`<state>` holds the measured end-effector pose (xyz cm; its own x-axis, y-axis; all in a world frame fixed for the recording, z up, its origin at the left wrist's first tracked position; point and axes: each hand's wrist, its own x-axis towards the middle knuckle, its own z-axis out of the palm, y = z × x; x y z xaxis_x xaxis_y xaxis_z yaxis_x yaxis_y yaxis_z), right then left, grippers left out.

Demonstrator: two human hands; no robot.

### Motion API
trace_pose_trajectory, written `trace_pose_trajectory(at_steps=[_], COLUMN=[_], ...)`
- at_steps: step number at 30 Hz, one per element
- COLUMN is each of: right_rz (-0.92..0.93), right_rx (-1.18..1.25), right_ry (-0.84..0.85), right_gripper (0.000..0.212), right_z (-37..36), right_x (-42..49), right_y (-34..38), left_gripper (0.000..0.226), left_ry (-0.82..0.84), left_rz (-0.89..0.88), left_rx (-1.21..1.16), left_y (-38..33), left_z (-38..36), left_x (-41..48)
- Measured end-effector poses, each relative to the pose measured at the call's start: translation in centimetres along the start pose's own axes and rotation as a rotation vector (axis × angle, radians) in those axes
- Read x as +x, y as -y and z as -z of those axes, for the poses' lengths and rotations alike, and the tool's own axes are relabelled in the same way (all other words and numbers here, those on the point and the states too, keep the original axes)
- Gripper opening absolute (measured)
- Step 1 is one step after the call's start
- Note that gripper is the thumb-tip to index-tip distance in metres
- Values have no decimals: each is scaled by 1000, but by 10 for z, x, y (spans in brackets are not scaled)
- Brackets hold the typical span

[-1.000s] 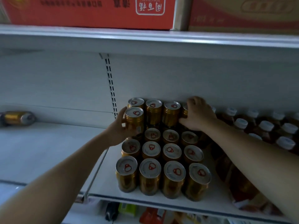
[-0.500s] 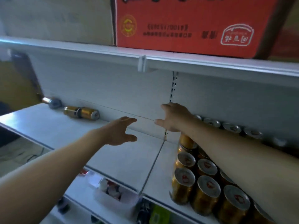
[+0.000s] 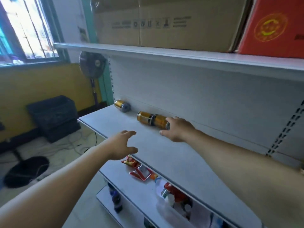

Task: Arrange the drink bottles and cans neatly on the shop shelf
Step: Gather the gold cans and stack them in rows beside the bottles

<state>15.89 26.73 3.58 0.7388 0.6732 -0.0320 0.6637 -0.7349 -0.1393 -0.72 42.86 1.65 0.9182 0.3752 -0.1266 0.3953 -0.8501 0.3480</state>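
Head view | right hand (image 3: 178, 130) at frame centre, grip curled around end of a lying gold can (image 3: 162, 122), touching it | second can (image 3: 145, 118) end-to-end beside it, third can (image 3: 121, 105) farther left, all by shelf (image 3: 125, 129) back wall | left hand (image 3: 120, 146) over shelf's front edge, grip spread, empty | cardboard box (image 3: 164, 23) on upper shelf

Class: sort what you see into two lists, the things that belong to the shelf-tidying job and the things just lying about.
Job: three gold cans on their sides; shelf; right hand.

Lying about: fan; black crate; cardboard box.
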Motion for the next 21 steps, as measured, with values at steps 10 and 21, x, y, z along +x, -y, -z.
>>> trace_pose_trajectory(at_steps=[10, 21], right_rz=[-93, -206], right_rx=[64, -73], right_ry=[-10, -109], right_gripper=[64, 65], right_z=[-44, -114], right_x=[127, 194], right_y=[17, -20], left_gripper=[71, 86], left_ry=[10, 28], left_rz=[48, -133], left_rx=[-46, 2], left_y=[70, 74], left_z=[8, 11], left_x=[95, 269])
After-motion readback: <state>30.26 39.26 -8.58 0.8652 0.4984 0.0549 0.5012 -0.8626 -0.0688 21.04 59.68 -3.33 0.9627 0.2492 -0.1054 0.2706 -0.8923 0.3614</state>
